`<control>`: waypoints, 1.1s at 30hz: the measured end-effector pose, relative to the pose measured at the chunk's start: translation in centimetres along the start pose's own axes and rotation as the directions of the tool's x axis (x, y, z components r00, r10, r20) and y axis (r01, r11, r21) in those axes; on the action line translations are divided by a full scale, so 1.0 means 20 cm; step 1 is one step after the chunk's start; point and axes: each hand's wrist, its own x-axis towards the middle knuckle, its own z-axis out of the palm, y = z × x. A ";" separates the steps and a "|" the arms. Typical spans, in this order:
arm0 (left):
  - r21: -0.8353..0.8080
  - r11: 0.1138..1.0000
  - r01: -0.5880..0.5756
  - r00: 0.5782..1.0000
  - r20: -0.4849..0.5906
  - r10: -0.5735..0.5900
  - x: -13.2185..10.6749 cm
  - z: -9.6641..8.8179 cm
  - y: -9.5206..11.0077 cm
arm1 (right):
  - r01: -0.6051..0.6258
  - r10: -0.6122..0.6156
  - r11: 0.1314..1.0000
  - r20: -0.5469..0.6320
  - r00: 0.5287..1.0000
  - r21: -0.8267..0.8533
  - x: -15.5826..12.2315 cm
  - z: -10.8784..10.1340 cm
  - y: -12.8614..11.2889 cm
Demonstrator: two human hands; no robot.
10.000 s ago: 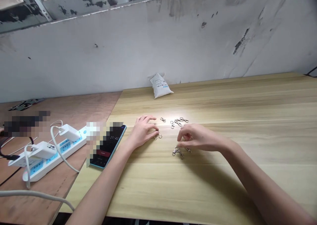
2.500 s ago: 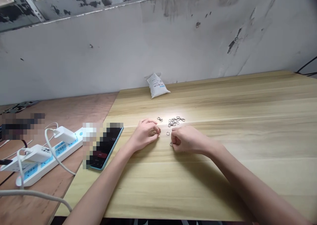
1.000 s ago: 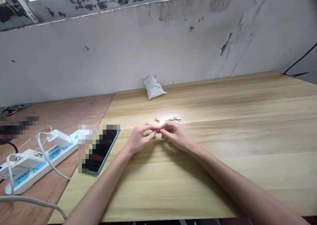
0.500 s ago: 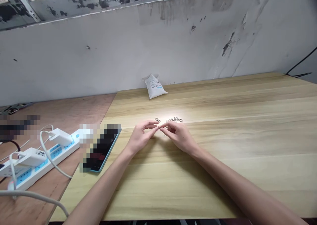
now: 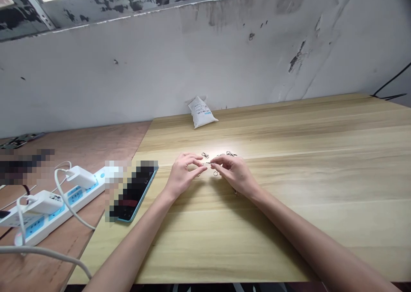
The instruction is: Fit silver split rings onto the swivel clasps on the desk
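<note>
Left hand (image 5: 183,175) and right hand (image 5: 235,173) face each other above the wooden desk (image 5: 272,236). Fingers (image 5: 201,166) of both pinch a tiny metal piece (image 5: 208,162) between them, seemingly lying crosswise, its shape unclear. Metal rings (image 5: 228,154) lie just beyond.

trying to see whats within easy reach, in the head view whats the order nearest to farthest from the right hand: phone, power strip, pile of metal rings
From the right hand, nearest first:
1. pile of metal rings: just ahead of it, on the far side
2. phone: to its left, beyond the left hand
3. power strip: farthest left, beyond the phone
</note>
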 end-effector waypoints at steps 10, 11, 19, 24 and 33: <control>0.288 0.948 -0.133 0.990 -0.004 0.140 0.00 0.00 0.02 | 0.169 -0.174 0.966 -0.010 0.985 -0.197 0.01 0.00 0.03; 0.298 0.943 -0.147 0.988 0.008 0.152 -0.01 0.00 0.02 | 0.198 -0.206 0.955 -0.014 0.978 -0.221 0.01 0.00 0.03; 0.320 0.938 -0.137 0.990 0.013 0.140 -0.01 0.00 0.02 | 0.225 -0.249 0.913 -0.027 0.968 -0.340 0.01 -0.02 0.02; 0.313 0.941 -0.130 0.991 0.021 0.130 -0.01 0.00 0.01 | 0.249 -0.266 0.907 -0.004 0.964 -0.339 0.00 -0.03 0.00; 0.269 0.951 -0.152 0.988 0.039 0.147 -0.01 0.01 0.02 | 0.225 -0.249 0.915 -0.029 0.968 -0.336 0.01 -0.04 0.00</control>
